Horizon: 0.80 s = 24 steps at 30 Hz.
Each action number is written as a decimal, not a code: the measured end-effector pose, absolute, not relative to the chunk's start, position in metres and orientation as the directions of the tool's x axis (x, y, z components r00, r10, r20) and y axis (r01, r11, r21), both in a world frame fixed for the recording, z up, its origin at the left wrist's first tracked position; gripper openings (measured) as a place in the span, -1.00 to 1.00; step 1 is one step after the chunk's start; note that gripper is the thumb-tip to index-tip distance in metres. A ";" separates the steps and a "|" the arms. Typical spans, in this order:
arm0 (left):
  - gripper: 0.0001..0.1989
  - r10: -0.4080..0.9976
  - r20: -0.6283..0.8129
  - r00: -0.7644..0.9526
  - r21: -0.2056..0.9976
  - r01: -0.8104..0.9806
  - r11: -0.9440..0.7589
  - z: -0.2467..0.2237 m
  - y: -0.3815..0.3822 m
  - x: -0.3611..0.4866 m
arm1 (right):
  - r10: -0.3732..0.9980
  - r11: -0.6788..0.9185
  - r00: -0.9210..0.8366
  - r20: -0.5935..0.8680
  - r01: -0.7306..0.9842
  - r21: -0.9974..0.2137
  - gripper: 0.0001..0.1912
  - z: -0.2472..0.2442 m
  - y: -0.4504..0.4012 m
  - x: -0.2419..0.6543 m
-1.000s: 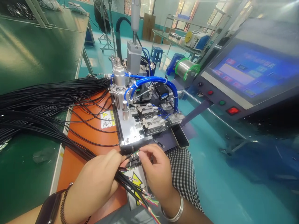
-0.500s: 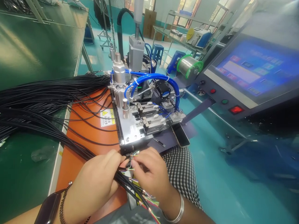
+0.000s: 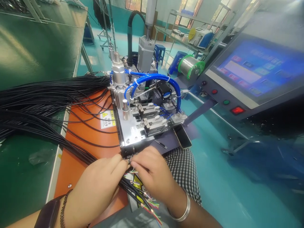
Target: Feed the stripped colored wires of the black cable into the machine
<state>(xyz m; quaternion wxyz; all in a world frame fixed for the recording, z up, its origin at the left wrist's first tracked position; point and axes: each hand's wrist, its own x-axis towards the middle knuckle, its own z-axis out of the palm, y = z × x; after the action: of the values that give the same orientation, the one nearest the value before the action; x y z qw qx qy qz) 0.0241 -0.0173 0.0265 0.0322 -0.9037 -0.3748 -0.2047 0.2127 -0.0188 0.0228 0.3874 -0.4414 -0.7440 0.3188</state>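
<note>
At the near edge of the wire-processing machine point(image 3: 133, 133), our left grip point(image 3: 97, 190) clamps black cables point(image 3: 129, 186) running far-left to near-right, our right grip point(image 3: 152, 174) curling over stripped ends point(image 3: 133, 171), its hold unclear.

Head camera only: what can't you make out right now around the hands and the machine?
Head view:
Hidden by the left hand and right hand: the wire tips at the front edge of the metal fixture plate.
Cut off by the left edge: far ends of the black sheathed cable bundle.
Blurred: labels on the blue touchscreen.
Too small: text on the yellow-and-white warning label.
</note>
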 end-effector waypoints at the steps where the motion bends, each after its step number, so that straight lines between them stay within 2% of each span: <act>1: -0.75 0.673 0.382 0.633 0.110 0.692 -0.713 0.026 -0.017 0.024 | 0.912 0.387 -0.296 0.285 0.385 -0.838 -0.83 0.022 -0.017 0.215; 5: -0.74 0.729 0.322 0.604 0.201 0.709 -0.676 0.023 -0.017 0.021 | 0.972 0.222 -0.138 0.191 0.257 -0.941 -0.90 0.017 -0.015 0.218; 11: -0.72 0.752 0.264 0.604 0.284 0.696 -0.659 0.022 -0.019 0.019 | 0.987 0.161 -0.052 0.153 0.258 -0.953 -0.88 0.011 -0.018 0.209; 14: -0.51 0.729 0.269 0.629 0.224 0.695 -0.683 0.020 -0.020 0.017 | 0.992 0.129 -0.023 0.127 0.262 -0.956 -0.87 0.006 -0.015 0.209; 16: -0.44 0.703 0.291 0.649 0.153 0.694 -0.704 0.018 -0.019 0.015 | 0.995 0.100 -0.005 0.102 0.260 -0.960 -0.85 0.001 -0.013 0.211; 20: -0.54 0.629 0.355 0.691 0.068 0.652 -0.755 0.011 -0.014 0.012 | 0.999 0.048 -0.002 0.049 0.261 -0.964 -0.83 -0.009 -0.011 0.212; 24: -0.62 0.594 0.377 0.711 0.080 0.614 -0.785 0.009 -0.009 0.012 | 0.994 -0.094 -0.024 -0.102 0.224 -0.970 -0.84 -0.014 -0.010 0.217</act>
<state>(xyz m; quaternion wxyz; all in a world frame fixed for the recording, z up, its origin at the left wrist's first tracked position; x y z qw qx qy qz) 0.0123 -0.0087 0.0089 0.0255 -0.9245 -0.3266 -0.1950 0.2172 -0.0099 -0.0140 0.4068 -0.5680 -0.5361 0.4738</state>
